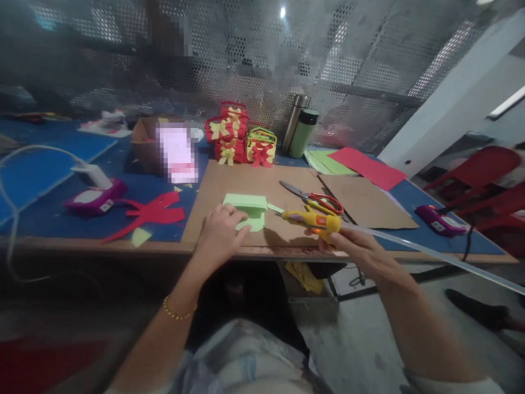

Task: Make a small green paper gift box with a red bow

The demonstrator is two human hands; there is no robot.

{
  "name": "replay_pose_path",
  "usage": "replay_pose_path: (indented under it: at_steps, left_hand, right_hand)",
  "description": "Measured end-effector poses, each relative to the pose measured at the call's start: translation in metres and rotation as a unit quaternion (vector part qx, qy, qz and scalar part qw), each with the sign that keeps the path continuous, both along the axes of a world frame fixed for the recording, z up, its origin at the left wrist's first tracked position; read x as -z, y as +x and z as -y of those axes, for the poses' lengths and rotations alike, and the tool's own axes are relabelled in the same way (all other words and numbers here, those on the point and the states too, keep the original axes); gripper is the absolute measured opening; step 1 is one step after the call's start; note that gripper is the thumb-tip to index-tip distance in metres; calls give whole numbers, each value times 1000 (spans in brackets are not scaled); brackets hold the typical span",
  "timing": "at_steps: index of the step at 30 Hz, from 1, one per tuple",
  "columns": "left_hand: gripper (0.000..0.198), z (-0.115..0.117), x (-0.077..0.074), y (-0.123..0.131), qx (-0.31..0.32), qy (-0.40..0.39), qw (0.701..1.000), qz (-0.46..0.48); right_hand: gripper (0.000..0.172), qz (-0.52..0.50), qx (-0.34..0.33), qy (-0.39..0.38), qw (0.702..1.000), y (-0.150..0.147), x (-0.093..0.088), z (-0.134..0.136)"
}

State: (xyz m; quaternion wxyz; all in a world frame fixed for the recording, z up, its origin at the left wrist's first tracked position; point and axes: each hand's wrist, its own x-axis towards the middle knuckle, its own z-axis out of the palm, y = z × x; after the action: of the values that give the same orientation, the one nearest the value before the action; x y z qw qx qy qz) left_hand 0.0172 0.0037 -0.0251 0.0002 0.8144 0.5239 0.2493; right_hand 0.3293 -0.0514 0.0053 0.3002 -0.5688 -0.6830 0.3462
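Observation:
My left hand (pixel 222 227) grips the left side of a folded light green paper piece (pixel 248 202), thumb and fingers around its edge. The paper lies on a cardboard sheet (pixel 213 183) with one flap raised. Wrapped round the handle of a yellow hot glue gun (pixel 315 220) is my right hand (pixel 356 246). Its nozzle points left, a short way from the paper's right side, and a long clear glue stick (pixel 418 247) runs out of its back. A thin green strip (pixel 275 208) lies by the nozzle. Red-handled scissors (pixel 314 198) lie open behind the gun.
Small red and yellow paper boxes with bows (pixel 227 134) stand at the back beside a green bottle (pixel 303 134) and a steel flask. Red cut paper (pixel 153 213) and a purple power socket (pixel 96 197) are left. Red sheets (pixel 367 167) and another purple socket (pixel 441 220) sit right.

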Motion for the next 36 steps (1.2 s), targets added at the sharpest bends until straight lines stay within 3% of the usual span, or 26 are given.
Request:
replay_pose_path:
  at_steps: [4,11,36]
  left_hand:
    - [22,1,-2,1,2,-15,1000,-2]
    - [20,3,-3,2,3,-21,1000,-2]
    - [20,2,0,1,9,-6,1000,3]
  right_hand:
    - [58,32,-35,20,999,-19,1,-8]
    - [61,106,-94,51,989,-35,-14,-15]
    - [60,174,-88,87,977,-43,-18,-17]
